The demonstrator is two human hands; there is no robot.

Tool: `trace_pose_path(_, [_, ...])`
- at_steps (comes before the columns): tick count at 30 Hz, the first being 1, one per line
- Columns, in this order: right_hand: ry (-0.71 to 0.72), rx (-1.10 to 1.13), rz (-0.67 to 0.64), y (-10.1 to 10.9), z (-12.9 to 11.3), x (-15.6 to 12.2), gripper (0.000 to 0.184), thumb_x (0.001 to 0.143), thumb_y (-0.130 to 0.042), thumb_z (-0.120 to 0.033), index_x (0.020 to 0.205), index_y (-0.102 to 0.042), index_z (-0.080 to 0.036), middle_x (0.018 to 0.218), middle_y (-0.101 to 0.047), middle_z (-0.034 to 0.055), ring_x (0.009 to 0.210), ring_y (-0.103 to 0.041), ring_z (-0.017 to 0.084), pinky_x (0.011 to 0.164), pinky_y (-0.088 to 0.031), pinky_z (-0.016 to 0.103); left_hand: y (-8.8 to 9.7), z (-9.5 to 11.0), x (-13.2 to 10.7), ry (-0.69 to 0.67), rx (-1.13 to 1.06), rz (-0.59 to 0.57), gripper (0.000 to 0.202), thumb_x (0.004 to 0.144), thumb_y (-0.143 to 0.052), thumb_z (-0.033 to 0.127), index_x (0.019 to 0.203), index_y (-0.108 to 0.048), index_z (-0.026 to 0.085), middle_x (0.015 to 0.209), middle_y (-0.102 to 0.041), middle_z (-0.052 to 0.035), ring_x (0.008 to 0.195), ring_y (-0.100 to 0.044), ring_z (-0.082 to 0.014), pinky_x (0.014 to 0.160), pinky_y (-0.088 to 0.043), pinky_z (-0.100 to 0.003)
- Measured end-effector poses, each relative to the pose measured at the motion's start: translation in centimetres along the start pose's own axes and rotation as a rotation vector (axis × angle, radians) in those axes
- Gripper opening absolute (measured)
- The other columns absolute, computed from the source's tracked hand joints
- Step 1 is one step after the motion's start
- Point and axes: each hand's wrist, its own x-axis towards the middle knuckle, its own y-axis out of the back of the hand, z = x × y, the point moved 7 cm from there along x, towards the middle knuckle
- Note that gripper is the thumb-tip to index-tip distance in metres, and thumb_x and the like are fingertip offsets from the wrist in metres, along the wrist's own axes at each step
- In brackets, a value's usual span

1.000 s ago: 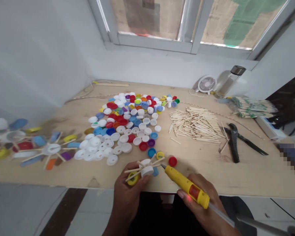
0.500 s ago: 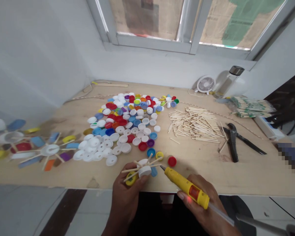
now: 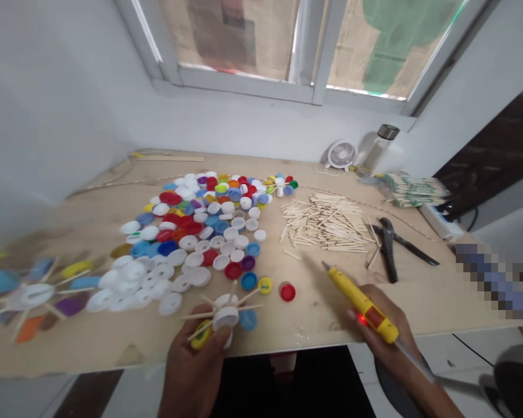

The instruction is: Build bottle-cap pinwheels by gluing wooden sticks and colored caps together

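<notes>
Pinched in my left hand (image 3: 196, 360) is a bottle-cap wheel (image 3: 225, 317): white caps with wooden sticks radiating out, a yellow cap (image 3: 201, 335) and a light blue cap (image 3: 248, 319) at its edge. My right hand (image 3: 386, 325) is closed round a yellow hot glue gun (image 3: 359, 302) with a lit red light, its nozzle pointing up and left, apart from the wheel. Just beyond the wheel lie a blue cap (image 3: 249, 281), a yellow cap (image 3: 265, 285) and a red cap (image 3: 287, 292). A heap of loose caps (image 3: 192, 226) spreads behind my left hand.
Cut wooden sticks (image 3: 331, 223) lie piled right of the caps, beside black-handled cutters (image 3: 387, 249). Finished-looking cap wheels (image 3: 37, 296) sit at the left and another (image 3: 279, 184) at the back. A small fan (image 3: 342, 154), bottle (image 3: 379, 150) and bagged sticks (image 3: 414, 190) stand behind.
The glue gun has moved right and up, its nozzle leaving a stick's end on the wheel. My left hand still holds the wheel. The view has turned somewhat to the right.
</notes>
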Motion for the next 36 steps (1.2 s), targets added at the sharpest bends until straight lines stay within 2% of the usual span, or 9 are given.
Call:
trace_pose_path(2, [0.019,-0.138,0.109,2.2,2.8,0.0,0.015,0.088,-0.051,-0.037,0.088,-0.056,-0.022,0.081,-0.062,0.0049,0.075,-0.061,0.021,0.065,-0.049,0.032,0.1,-0.1,0.2,0.054,-0.015,0.027,0.051,0.034,-0.092,0.026,0.080,-0.068,0.023,0.075,-0.072,0.0014,0.072,-0.066,-0.0147,0.067,-0.055,-0.018])
trace_pose_path(6, [0.092,-0.324,0.127,5.1,8.4,-0.3,0.020,0.089,-0.044,-0.034,0.098,-0.056,-0.022,0.094,-0.065,0.0111,0.088,-0.061,0.026,0.074,-0.048,0.037,0.3,-0.1,0.5,0.112,-0.035,0.105,0.056,0.021,-0.093,0.027,0.071,-0.067,0.023,0.071,-0.072,0.0016,0.067,-0.067,-0.0159,0.062,-0.057,-0.017])
trace_pose_path(9, [0.121,-0.450,0.113,6.5,11.7,-0.3,0.024,0.090,-0.042,-0.035,0.102,-0.057,-0.021,0.103,-0.065,0.0123,0.094,-0.061,0.028,0.079,-0.046,0.039,0.1,0.2,0.4,0.081,-0.022,0.090,0.052,0.027,-0.093,0.029,0.072,-0.067,0.024,0.072,-0.073,0.0024,0.065,-0.068,-0.0156,0.062,-0.058,-0.017])
trace_pose_path(12, [0.135,-0.552,0.088,7.2,13.7,0.1,0.027,0.092,-0.039,-0.037,0.105,-0.055,-0.019,0.104,-0.064,0.0139,0.094,-0.060,0.029,0.080,-0.045,0.041,-0.3,0.4,0.1,0.044,-0.024,0.044,0.048,0.038,-0.091,0.029,0.079,-0.068,0.025,0.075,-0.074,0.0029,0.067,-0.069,-0.0151,0.066,-0.058,-0.017])
trace_pose_path(17, [0.192,-0.608,0.019,7.4,14.5,1.3,0.032,0.093,-0.035,-0.035,0.112,-0.052,-0.016,0.111,-0.061,0.0165,0.101,-0.056,0.031,0.084,-0.042,0.044,-0.6,0.3,-0.1,0.055,-0.017,0.034,0.046,0.043,-0.090,0.026,0.083,-0.067,0.023,0.077,-0.075,0.0038,0.072,-0.071,-0.0151,0.068,-0.058,-0.017])
trace_pose_path(23, [0.261,-0.665,-0.164,7.1,16.3,2.4,0.032,0.094,-0.035,-0.025,0.117,-0.054,-0.018,0.116,-0.063,0.0131,0.106,-0.057,0.028,0.086,-0.043,0.041,0.1,-0.1,0.8,0.059,-0.019,0.032,0.047,0.038,-0.091,0.026,0.080,-0.068,0.023,0.076,-0.074,0.0018,0.069,-0.070,-0.0172,0.058,-0.058,-0.019])
trace_pose_path(29, [0.311,-0.757,-0.226,7.5,17.7,2.0,0.046,0.083,-0.047,-0.028,0.127,-0.051,-0.016,0.126,-0.058,0.0162,0.112,-0.055,0.035,0.086,-0.046,0.047,-0.2,0.2,0.3,0.070,-0.048,0.046,0.054,0.031,-0.092,0.025,0.078,-0.067,0.020,0.072,-0.074,-0.0001,0.072,-0.070,-0.0174,0.067,-0.057,-0.019])
trace_pose_path(33, [0.316,-0.757,-0.150,8.7,15.3,1.6,0.049,0.079,-0.048,-0.023,0.128,-0.050,-0.019,0.123,-0.059,0.0176,0.109,-0.057,0.038,0.086,-0.045,0.050,-0.4,0.1,0.3,0.075,-0.080,0.058,0.056,0.030,-0.092,0.023,0.080,-0.066,0.019,0.073,-0.074,-0.0009,0.069,-0.069,-0.0166,0.064,-0.056,-0.019])
trace_pose_path(36, [0.288,-0.701,0.083,9.5,11.2,1.6,0.040,0.083,-0.046,-0.021,0.122,-0.054,-0.022,0.112,-0.064,0.0162,0.097,-0.062,0.034,0.083,-0.047,0.048,-0.4,0.1,0.3,0.066,-0.093,0.066,0.056,0.030,-0.091,0.022,0.079,-0.065,0.018,0.072,-0.074,-0.0009,0.069,-0.069,-0.0165,0.070,-0.056,-0.022])
